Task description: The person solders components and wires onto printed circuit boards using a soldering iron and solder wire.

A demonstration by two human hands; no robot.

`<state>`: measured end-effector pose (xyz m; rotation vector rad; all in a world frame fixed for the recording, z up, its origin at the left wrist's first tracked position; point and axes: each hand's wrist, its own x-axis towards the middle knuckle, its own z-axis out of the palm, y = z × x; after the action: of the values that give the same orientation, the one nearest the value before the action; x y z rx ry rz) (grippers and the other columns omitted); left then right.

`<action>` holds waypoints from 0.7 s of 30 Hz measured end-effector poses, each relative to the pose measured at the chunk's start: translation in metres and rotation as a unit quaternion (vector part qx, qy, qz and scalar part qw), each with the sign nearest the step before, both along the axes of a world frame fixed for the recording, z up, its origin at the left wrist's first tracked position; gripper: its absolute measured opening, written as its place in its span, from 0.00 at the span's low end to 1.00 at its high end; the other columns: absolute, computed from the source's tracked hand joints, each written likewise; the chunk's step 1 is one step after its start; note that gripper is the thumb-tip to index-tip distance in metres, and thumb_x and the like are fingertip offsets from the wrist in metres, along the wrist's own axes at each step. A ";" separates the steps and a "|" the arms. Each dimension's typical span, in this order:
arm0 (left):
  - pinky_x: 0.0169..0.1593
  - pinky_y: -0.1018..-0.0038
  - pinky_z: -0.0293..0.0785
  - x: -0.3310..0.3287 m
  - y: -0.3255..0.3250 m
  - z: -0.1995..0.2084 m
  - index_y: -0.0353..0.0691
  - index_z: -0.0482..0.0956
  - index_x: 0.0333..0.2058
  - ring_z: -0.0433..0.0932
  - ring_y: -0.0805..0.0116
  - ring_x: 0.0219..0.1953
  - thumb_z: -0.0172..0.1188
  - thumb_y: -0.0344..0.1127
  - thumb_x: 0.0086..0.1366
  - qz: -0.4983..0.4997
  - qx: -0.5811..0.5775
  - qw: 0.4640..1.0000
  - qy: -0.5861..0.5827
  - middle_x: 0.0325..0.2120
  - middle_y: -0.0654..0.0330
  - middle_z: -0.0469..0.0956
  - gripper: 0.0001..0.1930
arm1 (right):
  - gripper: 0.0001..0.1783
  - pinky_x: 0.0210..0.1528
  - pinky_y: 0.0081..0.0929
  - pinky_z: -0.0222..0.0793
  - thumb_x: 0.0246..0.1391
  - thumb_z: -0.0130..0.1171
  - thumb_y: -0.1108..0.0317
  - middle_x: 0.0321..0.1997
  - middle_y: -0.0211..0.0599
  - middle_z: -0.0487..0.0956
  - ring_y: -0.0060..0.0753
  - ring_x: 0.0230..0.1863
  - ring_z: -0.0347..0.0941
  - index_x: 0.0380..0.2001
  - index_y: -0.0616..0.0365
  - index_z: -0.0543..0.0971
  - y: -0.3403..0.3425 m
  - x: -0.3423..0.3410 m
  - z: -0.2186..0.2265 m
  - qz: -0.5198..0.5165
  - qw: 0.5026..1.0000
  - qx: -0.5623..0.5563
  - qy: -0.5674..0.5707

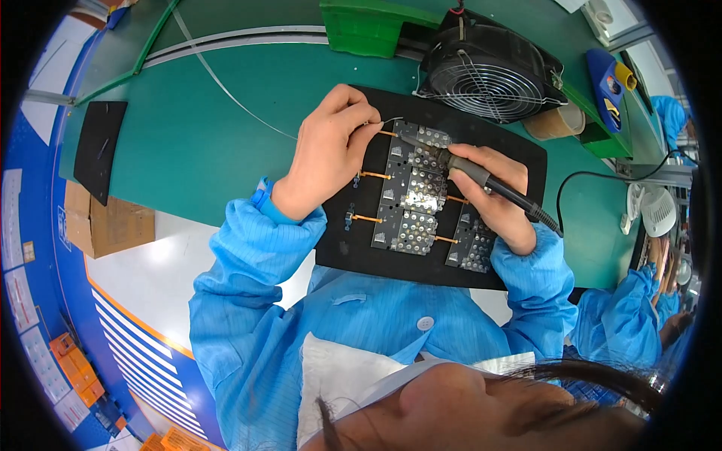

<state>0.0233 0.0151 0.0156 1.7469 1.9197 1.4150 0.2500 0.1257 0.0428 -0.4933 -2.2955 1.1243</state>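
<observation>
My left hand (323,143) is closed in a pinch on a thin solder wire (393,119), whose end reaches the top edge of the circuit boards (406,231). Gripped in my right hand (496,195) is a soldering iron (477,174) with a black cord. Its tip points left, at the uppermost board, close to the solder wire's end. The boards are dark with rows of round silvery spots and lie joined in a column, with another group at the right. Short orange leads (368,219) stick out from their sides, some ending in small blue connectors (349,217).
A black mat (346,252) lies under the boards on the green table (226,98). Behind it stand a black fan with a wire guard (489,84) and a green bin (359,30). A cardboard box (113,222) is at the left; another person's blue sleeve (620,316) shows at the right.
</observation>
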 end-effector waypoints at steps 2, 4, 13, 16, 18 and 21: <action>0.25 0.77 0.62 -0.002 0.003 -0.002 0.33 0.79 0.31 0.63 0.76 0.22 0.65 0.21 0.55 -0.008 -0.021 0.999 -0.023 0.32 0.61 0.70 0.05 | 0.17 0.29 0.19 0.67 0.48 0.65 0.76 0.30 0.40 0.80 0.25 0.28 0.73 0.44 0.66 0.80 0.000 0.000 -0.001 -0.001 1.000 -0.004 0.006; 0.25 0.77 0.61 -0.003 0.005 -0.013 0.33 0.80 0.32 0.62 0.77 0.22 0.66 0.21 0.54 -0.011 -0.026 0.999 -0.039 0.32 0.62 0.69 0.06 | 0.17 0.29 0.19 0.66 0.48 0.66 0.76 0.30 0.39 0.79 0.24 0.27 0.73 0.44 0.66 0.80 0.001 0.000 0.000 0.008 1.000 0.005 0.002; 0.26 0.78 0.60 -0.003 0.010 -0.023 0.34 0.82 0.32 0.63 0.77 0.24 0.68 0.21 0.52 -0.022 -0.056 0.996 -0.060 0.32 0.64 0.69 0.08 | 0.16 0.31 0.21 0.71 0.47 0.65 0.79 0.30 0.41 0.80 0.28 0.28 0.77 0.43 0.65 0.81 -0.001 -0.002 0.006 -0.014 1.000 0.009 -0.006; 0.26 0.78 0.60 -0.003 0.012 -0.022 0.34 0.82 0.32 0.62 0.77 0.24 0.68 0.21 0.52 -0.021 -0.065 0.995 -0.068 0.32 0.64 0.69 0.07 | 0.16 0.30 0.21 0.70 0.47 0.65 0.79 0.29 0.41 0.80 0.28 0.28 0.77 0.43 0.65 0.81 -0.001 -0.001 0.006 -0.015 1.000 0.014 -0.011; 0.25 0.78 0.60 -0.003 0.013 -0.022 0.34 0.82 0.31 0.62 0.77 0.24 0.68 0.21 0.52 -0.019 -0.069 0.995 -0.075 0.31 0.64 0.69 0.07 | 0.16 0.30 0.21 0.70 0.47 0.65 0.79 0.29 0.41 0.80 0.27 0.28 0.77 0.43 0.65 0.81 0.000 -0.001 0.004 -0.010 1.000 0.011 -0.014; 0.25 0.78 0.59 -0.003 0.013 -0.025 0.33 0.82 0.30 0.61 0.78 0.23 0.68 0.21 0.52 -0.015 -0.064 0.993 -0.096 0.31 0.64 0.69 0.06 | 0.17 0.29 0.20 0.69 0.47 0.65 0.78 0.29 0.41 0.80 0.27 0.27 0.76 0.43 0.65 0.81 0.000 -0.001 0.004 -0.002 1.000 0.007 -0.015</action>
<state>0.0207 0.0282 -0.0094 1.5176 1.8314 1.3628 0.2493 0.1260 0.0466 -0.5135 -2.3248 1.1054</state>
